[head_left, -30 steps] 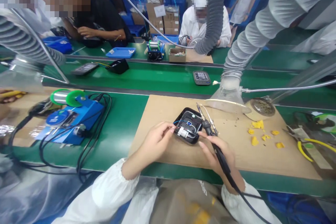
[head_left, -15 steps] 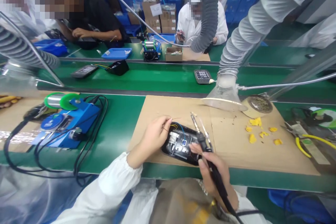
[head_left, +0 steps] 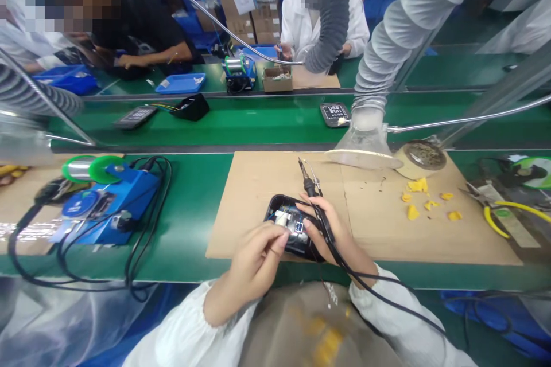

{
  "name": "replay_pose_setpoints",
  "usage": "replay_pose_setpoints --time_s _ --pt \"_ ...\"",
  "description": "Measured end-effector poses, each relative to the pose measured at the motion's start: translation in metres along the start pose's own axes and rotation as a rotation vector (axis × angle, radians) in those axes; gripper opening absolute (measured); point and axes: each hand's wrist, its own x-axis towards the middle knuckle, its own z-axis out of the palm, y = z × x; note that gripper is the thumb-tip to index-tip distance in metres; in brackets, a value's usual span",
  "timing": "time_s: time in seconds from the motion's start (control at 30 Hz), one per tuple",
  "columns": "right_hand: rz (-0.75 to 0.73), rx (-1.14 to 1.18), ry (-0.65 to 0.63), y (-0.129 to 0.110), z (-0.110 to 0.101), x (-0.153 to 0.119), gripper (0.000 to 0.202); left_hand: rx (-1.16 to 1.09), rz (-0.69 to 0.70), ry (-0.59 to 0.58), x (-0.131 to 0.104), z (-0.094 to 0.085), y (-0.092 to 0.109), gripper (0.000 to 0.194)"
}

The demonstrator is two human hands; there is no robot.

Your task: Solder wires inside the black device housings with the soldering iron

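Observation:
A black plastic housing (head_left: 297,243) with wires and small parts inside lies on the brown cardboard sheet (head_left: 387,223). Over its near left part is my left hand (head_left: 260,252), thumb and forefinger pinched together; whatever lies between them is too small to make out. My right hand (head_left: 333,223) is wrapped round a soldering iron (head_left: 310,184), whose tip points up and away from the housing. Some fingers of this hand rest at the right side of the housing. A black cable runs from the iron over the right sleeve.
On the left stands a blue soldering stand (head_left: 124,206) with a solder reel (head_left: 88,169). A fume hood (head_left: 365,146) hangs behind the cardboard. Yellow scraps (head_left: 413,212), a round tin (head_left: 422,159) and yellow-handled pliers (head_left: 495,221) lie right. People sit across the line.
My left hand has moved down and right, from the housing's far left edge to over its near part. My right hand has moved up with the iron, now more upright. The view has shifted slightly.

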Motion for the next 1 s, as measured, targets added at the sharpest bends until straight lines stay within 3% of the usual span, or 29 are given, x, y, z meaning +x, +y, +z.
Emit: replay_pose_setpoints --time_s 0.17,0.33,0.5,0.67,1.0 --pt "-0.072 0.051 -0.009 0.010 0.001 -0.005 0.042 -0.047 -0.174 0.035 -0.009 0.002 -0.004 0.025" --pt "-0.070 0.108 -0.097 0.014 -0.001 -0.011 0.036 -0.022 -0.313 0.026 0.014 -0.007 -0.007 0.032" --pt "-0.065 0.076 -0.067 0.018 0.000 -0.013 0.037 0.180 -0.231 -0.096 0.036 -0.014 -0.010 0.034" --pt "-0.072 0.034 -0.054 0.020 0.000 -0.014 0.040 0.414 -0.145 -0.265 0.042 -0.008 -0.021 0.030" --pt "-0.098 -0.084 0.049 0.016 0.002 -0.012 0.041 0.498 -0.118 -0.310 0.040 -0.004 -0.028 0.024"
